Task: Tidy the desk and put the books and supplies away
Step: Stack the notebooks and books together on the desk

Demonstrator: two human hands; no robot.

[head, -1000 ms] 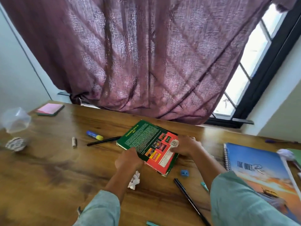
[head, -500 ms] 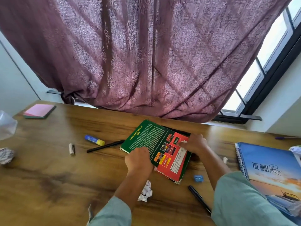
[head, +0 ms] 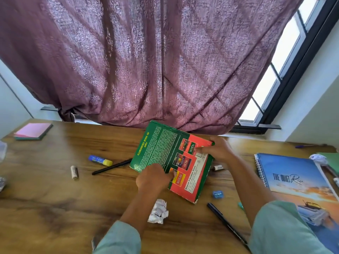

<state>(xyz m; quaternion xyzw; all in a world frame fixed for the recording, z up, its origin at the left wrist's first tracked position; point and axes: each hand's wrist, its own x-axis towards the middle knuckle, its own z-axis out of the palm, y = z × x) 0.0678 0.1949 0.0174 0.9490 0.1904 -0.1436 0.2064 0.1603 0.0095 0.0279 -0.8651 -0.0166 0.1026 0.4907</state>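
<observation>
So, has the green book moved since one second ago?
Yes. The green book has tilted up: its far corner now overlaps the curtain.

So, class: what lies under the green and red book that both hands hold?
Only the desk shows around the book. One end of a black pen is hidden at its left edge. The rest beneath is covered by the book.

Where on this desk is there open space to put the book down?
The widest bare wood is the near-left stretch of the desk, below the small white stick and left of the crumpled paper. Another strip lies between the pink pad and the glue stick. Crowded: between the book and spiral notebook, with sharpener and pen.
</observation>
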